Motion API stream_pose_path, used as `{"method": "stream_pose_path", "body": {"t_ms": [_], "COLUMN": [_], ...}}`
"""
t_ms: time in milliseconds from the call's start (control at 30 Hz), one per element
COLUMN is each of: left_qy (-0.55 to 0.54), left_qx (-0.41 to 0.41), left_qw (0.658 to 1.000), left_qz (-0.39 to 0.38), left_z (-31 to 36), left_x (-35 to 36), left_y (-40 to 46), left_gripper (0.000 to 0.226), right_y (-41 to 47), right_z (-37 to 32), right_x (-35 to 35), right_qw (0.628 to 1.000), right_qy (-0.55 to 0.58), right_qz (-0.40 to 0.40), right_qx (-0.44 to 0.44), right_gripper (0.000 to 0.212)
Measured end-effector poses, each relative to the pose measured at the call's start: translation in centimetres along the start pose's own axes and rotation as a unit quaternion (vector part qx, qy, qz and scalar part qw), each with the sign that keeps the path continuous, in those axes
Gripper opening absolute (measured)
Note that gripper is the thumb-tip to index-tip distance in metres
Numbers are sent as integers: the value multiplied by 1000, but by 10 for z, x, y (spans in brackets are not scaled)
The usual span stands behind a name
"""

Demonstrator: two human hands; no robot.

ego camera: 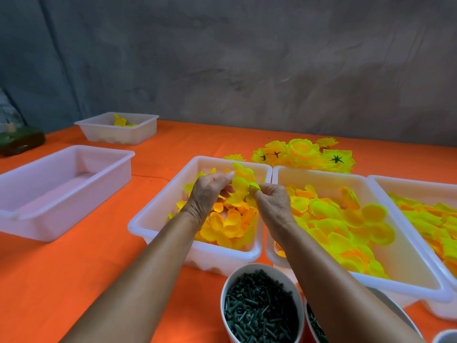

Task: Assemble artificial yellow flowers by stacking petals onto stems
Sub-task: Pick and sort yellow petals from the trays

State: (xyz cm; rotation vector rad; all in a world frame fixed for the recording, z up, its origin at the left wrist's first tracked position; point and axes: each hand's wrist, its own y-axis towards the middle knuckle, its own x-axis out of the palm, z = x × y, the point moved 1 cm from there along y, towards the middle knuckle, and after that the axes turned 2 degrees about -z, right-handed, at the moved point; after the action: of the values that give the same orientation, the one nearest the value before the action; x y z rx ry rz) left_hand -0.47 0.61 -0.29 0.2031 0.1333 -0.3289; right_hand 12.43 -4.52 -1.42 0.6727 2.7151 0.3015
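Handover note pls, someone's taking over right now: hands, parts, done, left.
Left hand and right hand both pinch a yellow petal piece over the middle petal tray.
More petals fill the two trays to the right; green stems sit in the near cup.
Done: a pile of finished flowers behind the trays.
Left: many loose petals unassembled. The big tray on the left is empty.
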Motion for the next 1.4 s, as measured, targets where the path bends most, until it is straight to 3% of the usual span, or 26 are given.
{"method": "stream_pose_path", "body": {"t_ms": [200,300,600,800,967,1267,1400], "left_qy": [14,-7,-27,7,57,136,244], "left_qx": [28,19,14,32,26,2,-16], "left_qw": [1000,1000,1000,998,996,990,970], "left_qz": [1,5,4,48,57,29,-10], "left_z": [-8,-6,-3,-10,-14,-18,-14], "left_x": [1,-1,3,-3,-6,-4,1], "left_y": [1,1,0,4,5,6,2], "left_gripper": [8,10,17,5,16,32,19], "right_y": [-4,-3,0,0,-2,3,3], "right_z": [-2,-2,1,-4,-5,-21,-37], "right_x": [-1,-1,2,0,-1,-9,-31], "right_qw": [999,998,1000,1000,999,998,998], "right_qy": [33,65,19,8,31,25,44], "right_qz": [-33,-10,-9,-6,12,-29,-26], "right_qx": [-10,-4,16,27,35,46,20], "right_gripper": [18,12,41,38,37,28,24]}}
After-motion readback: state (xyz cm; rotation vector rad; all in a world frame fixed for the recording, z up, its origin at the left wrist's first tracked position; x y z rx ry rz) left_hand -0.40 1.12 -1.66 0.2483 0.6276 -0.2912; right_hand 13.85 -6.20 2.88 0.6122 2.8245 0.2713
